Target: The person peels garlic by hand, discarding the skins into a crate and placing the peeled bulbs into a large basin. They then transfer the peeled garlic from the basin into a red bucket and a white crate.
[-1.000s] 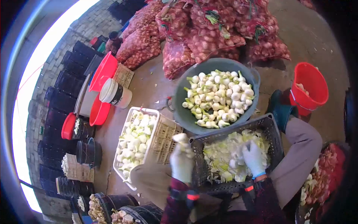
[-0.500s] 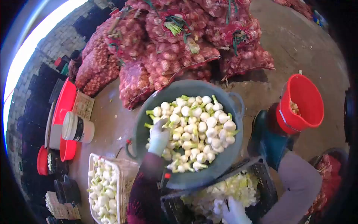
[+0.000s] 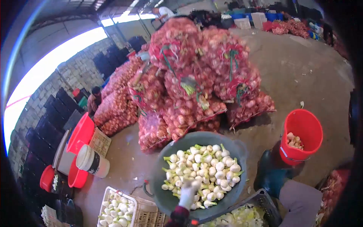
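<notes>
My left hand (image 3: pixel 188 193), in a white glove, reaches over peeled white bulbs (image 3: pixel 206 170) with short green stems in a large grey-green tub (image 3: pixel 158 196). Motion blurs its fingers, so whether it holds a bulb cannot be made out. My right hand is outside the view. Below the tub, a black crate (image 3: pixel 270 204) of pale leafy peelings (image 3: pixel 242 217) is partly cut off by the lower edge.
Red mesh sacks (image 3: pixel 185 90) of bulbs are piled behind the tub. A red bucket (image 3: pixel 315 132) stands right, near a boot (image 3: pixel 270 178). Left are a white crate (image 3: pixel 134 208), a white bucket (image 3: pixel 92 162) and red basins (image 3: pixel 81 132). People (image 3: pixel 94 100) are farther back.
The view has tilted up, showing more of the hall. My left hand has moved from the tub's left side toward its lower middle. My right hand has gone out of view.
</notes>
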A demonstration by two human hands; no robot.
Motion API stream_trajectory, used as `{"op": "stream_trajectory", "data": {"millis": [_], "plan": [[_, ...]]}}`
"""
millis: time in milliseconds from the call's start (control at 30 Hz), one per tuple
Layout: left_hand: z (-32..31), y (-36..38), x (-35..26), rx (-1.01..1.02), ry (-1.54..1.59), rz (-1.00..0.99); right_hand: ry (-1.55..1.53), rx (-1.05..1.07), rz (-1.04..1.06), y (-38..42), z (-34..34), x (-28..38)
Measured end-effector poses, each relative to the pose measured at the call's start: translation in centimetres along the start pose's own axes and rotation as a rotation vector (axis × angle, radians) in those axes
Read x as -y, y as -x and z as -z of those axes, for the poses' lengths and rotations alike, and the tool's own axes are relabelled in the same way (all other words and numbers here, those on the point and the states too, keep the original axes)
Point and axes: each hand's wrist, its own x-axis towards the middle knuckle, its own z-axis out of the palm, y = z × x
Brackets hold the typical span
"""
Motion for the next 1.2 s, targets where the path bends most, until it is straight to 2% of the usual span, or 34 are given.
{"op": "stream_trajectory", "data": {"millis": [33,67,133,167,200,267,300,333,400,433,467,533,600,667,733,800,833,867,900,933,1000,1033,1133,1167,1200], "plan": [[-0.9,3.5,-0.2,-0.029,0.119,0.008,-0.017,-0.123,0.132,0.3,0.5,1.1],[-2.0,6.8,-0.8,-0.047,0.28,0.135,-0.018,-0.139,0.153,0.4,0.2,1.2],[-3.6,13.5,-2.4,0.051,0.5,0.064,0.107,-0.266,0.156,0.7,-0.5,0.8],[-4.4,17.0,-2.1,-0.019,0.556,0.103,0.192,-0.094,0.031,1.3,0.6,2.1],[-4.7,19.7,-2.6,-0.035,0.576,0.098,0.195,-0.1,0.034,1.8,0.6,1.8],[-5.4,24.1,-2.8,-0.136,0.634,0.065,0.285,-0.213,0.427,2.3,-0.5,0.3],[-5.5,25.0,-2.1,-0.176,0.561,-0.036,0.366,-0.397,0.654,2.4,-0.9,0.5],[-5.1,26.2,-1.4,-0.182,0.559,-0.034,0.362,-0.391,0.655,3.4,-1.2,0.6],[-4.9,28.2,-0.6,-0.195,0.542,0.011,0.33,0.146,0.215,4.8,-1.4,1.4],[-5.1,28.4,0.7,-0.26,0.529,-0.011,0.411,0.068,0.249,5.7,-1.5,2.2],[-4.9,28.3,2.8,-0.315,0.484,-0.009,0.407,0.092,0.23,6.0,-1.7,2.0],[-5.2,30.7,-2.0,-0.236,0.516,0.055,0.383,0.134,0.298,5.5,-3.0,0.1],[-4.5,30.0,2.0,-0.267,0.393,0.092,0.297,0.037,0.365,5.4,-4.4,-2.1],[-5.0,30.9,-1.2,-0.229,0.373,0.085,0.2,0.156,0.229,5.7,-2.6,-0.7],[-5.1,30.6,-0.4,-0.308,0.353,0.08,0.102,-0.025,0.339,5.8,-3.9,-2.6],[-5.4,31.0,-1.3,-0.339,0.493,0.032,-0.291,0.013,0.278,4.6,-4.3,-3.1],[-4.9,31.5,-2.3,-0.3,0.42,0.104,-0.337,0.178,0.11,4.3,-2.3,-2.1],[-4.5,31.4,-1.2,-0.278,0.48,0.057,-0.385,0.337,-0.053,4.3,0.2,-0.7],[-4.3,31.7,-1.7,-0.266,0.537,0.097,-0.484,0.44,-0.327,4.2,2.1,0.4],[-4.2,31.8,-2.3,-0.254,0.597,0.132,-0.491,0.438,-0.33,4.1,3.0,1.2],[-4.1,31.6,-1.8,-0.236,0.589,0.155,0.091,0.199,0.14,4.1,4.1,1.8],[-4.2,31.4,-1.5,-0.219,0.586,0.173,0.148,0.141,0.308,4.0,3.5,1.7],[-4.0,30.6,-0.9,-0.109,0.473,0.175,0.087,0.171,0.281,3.5,0.8,-0.5],[-3.9,30.6,-1.1,-0.108,0.472,0.185,-0.107,0.213,0.185,3.1,0.4,-1.5],[-3.9,30.7,-1.7,-0.051,0.519,0.165,-0.108,0.214,0.177,3.1,0.4,-1.6]]}}
